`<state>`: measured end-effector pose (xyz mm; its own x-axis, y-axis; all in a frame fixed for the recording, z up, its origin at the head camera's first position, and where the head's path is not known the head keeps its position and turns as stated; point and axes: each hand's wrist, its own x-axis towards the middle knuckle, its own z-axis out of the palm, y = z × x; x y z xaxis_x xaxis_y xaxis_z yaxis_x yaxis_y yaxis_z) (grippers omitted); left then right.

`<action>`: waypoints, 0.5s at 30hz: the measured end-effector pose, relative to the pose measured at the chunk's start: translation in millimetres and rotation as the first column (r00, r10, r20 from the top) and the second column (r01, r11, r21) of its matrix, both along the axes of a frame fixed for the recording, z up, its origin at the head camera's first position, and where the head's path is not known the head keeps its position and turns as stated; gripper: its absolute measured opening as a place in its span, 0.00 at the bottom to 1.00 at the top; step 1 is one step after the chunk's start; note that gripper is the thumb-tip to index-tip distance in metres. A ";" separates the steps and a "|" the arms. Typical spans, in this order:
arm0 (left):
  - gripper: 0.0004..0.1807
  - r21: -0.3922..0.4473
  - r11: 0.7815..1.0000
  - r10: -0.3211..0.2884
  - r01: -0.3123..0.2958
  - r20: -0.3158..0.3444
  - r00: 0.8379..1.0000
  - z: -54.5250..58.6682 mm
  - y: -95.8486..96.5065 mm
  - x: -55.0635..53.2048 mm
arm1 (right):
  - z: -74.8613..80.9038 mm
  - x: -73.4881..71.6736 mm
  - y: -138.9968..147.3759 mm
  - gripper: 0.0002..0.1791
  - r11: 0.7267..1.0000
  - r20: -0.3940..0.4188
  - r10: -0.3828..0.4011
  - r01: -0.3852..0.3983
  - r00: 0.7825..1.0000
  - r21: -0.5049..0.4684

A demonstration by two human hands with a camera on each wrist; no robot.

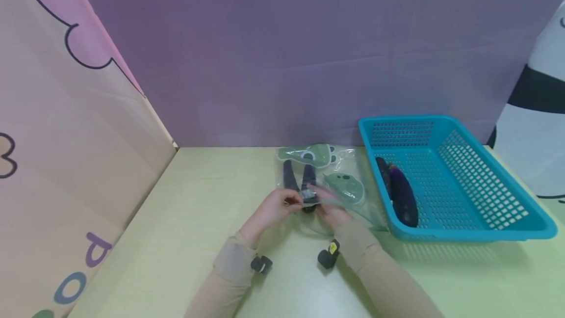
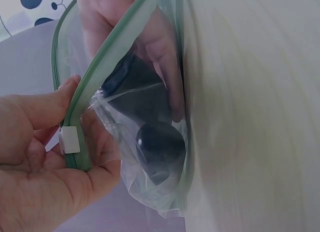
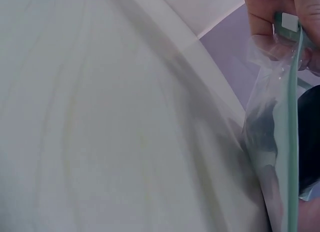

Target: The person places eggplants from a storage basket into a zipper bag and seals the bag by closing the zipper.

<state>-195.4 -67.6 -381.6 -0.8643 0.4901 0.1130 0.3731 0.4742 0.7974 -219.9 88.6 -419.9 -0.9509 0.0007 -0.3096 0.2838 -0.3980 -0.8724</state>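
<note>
At the middle of the table [image 1: 212,185]: one clear zip bag [image 1: 348,188] with green animal prints, laid before the purple backdrop [image 1: 309,63]. Contained in it: two dark eggplants [image 1: 289,175], side by side, their near ends by the bag mouth.

Left hand [image 1: 279,206]: the green zip edge [image 2: 102,57] is pinched between thumb and fingers, beside the white slider [image 2: 69,140]; one side of the mouth is held up. Right hand [image 1: 328,205]: inserted at the mouth, fingers alongside the dark contents; whether anything is gripped cannot be told.

Step in hand, as judged: contents being settled inside the bag. The rim is best kept lifted and taut, the near ends eased well past the zip, and the thin film spared any snagging by fingers.

Edges and room: on the right, a blue basket [image 1: 470,235] is placed just beside the bag, two more eggplants [image 1: 402,198] lying along its left wall; elbow room there is limited. At the rear, movement is bounded by the backdrop. Wider space is offered leftward and toward the near side.
</note>
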 end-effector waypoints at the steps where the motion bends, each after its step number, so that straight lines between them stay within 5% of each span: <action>1: 0.02 -0.001 1.000 0.001 -0.001 -0.001 1.000 0.0 0.0 0.0 | 0.3 -0.5 -0.5 0.22 1.000 -0.002 0.001 -0.001 1.000 0.003; 8: 0.02 -0.003 1.000 0.002 -0.002 -0.008 1.000 -0.4 -0.1 -0.3 | 2.1 -1.7 -1.8 0.16 0.998 -0.012 -0.003 0.004 1.000 0.062; 13: 0.02 -0.007 1.000 0.003 -0.003 -0.009 1.000 -0.5 0.0 -0.2 | 3.8 -1.3 -0.1 0.17 0.975 -0.006 0.034 -0.031 0.999 0.218; 15: 0.02 -0.014 1.000 0.003 -0.003 -0.015 1.000 -0.7 0.0 -0.2 | 4.0 -0.5 2.0 0.20 0.945 -0.025 0.064 -0.052 0.998 0.322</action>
<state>-195.6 -67.6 -382.3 -0.8640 0.4892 0.1191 0.3836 0.4863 0.7851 -220.4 90.5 -415.9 -0.9624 0.0390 -0.2688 0.2652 -0.0790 -0.9610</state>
